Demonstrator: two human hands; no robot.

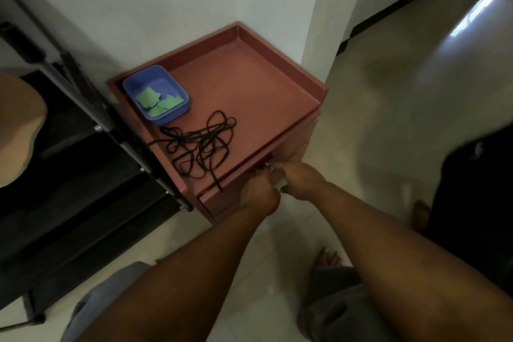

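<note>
Both hands meet at the front of the cabinet point(322, 91), just under its top edge, where the drawer point(306, 130) sits shut. The right hand point(299, 178) pinches a small shiny bit, probably a key point(268, 166), between its fingertips. The left hand point(259, 191) is curled close against the drawer face; whether it holds anything I cannot tell.

The key is small, stiff and slick, so I'd take it by its flat head and turn gently. The drawer looks rigid and light enough to pull straight out. A loose black cord point(200, 147) and a blue tub point(172, 115) lie on top.
</note>
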